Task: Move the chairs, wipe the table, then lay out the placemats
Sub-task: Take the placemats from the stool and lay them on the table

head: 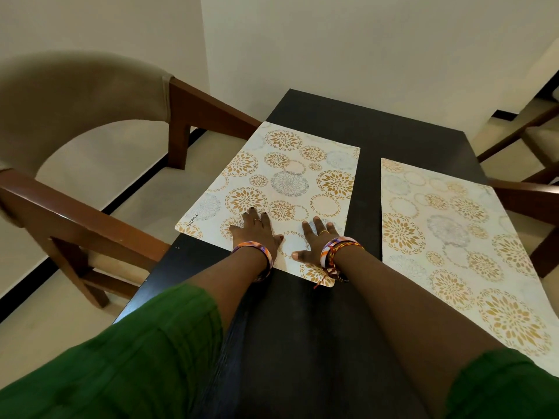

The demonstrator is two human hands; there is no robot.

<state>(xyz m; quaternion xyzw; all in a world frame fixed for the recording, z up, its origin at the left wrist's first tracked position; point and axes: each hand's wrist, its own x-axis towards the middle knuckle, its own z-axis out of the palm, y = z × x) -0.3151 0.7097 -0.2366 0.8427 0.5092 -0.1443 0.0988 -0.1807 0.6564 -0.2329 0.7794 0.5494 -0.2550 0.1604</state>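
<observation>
A white placemat [287, 182] with gold and grey floral circles lies flat on the dark table [348, 128], towards its left side. My left hand [257, 229] and my right hand [316, 238] both rest flat on the mat's near end, fingers straight and spread. A second placemat [447, 237] of the same pattern lies to the right, along the table's right edge. A wooden chair [75, 122] with a beige padded back stands off the table's left side.
Another wooden chair [529, 189] shows at the right edge, its arm close to the table. The beige floor with a black strip lies to the left. A pale wall stands beyond the table's far end.
</observation>
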